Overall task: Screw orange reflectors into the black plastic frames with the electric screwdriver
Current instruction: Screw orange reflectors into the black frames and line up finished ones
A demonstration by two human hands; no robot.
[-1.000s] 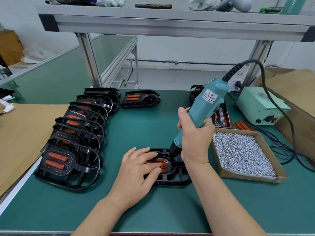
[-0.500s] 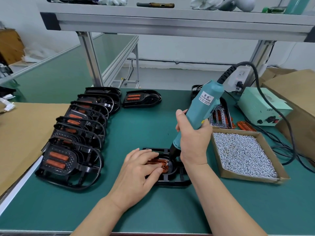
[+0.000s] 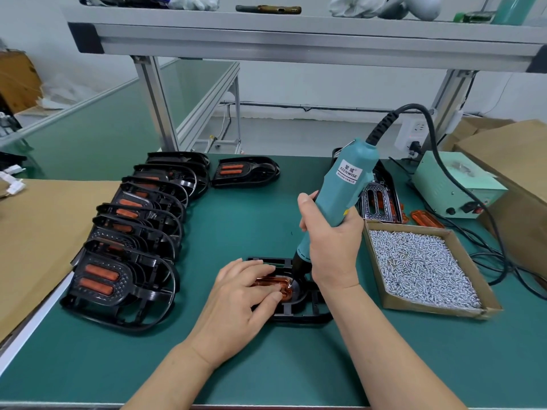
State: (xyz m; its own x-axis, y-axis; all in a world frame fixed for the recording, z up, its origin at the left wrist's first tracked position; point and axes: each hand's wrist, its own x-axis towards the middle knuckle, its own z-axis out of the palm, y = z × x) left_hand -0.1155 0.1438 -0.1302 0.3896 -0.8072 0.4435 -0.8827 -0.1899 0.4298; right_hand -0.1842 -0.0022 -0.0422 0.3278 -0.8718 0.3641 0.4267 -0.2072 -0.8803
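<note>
Fingers (image 3: 266, 291) of left hand (image 3: 236, 306) flat on orange reflector (image 3: 285, 287), right hand (image 3: 331, 247) gripping electric screwdriver (image 3: 343, 184), green mat (image 3: 236, 220), aluminium shelf (image 3: 296, 39)

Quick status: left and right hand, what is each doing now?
Left hand: open, fingers pressing the reflector into the frame.
Right hand: closed, gripping the screwdriver.

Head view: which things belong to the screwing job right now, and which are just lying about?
In use: electric screwdriver in the right hand; orange reflector under the left hand; black frame beneath it; box of screws; row of finished frames.
Lying about: cardboard sheet at left; phone and white gloves on the top shelf.
</note>
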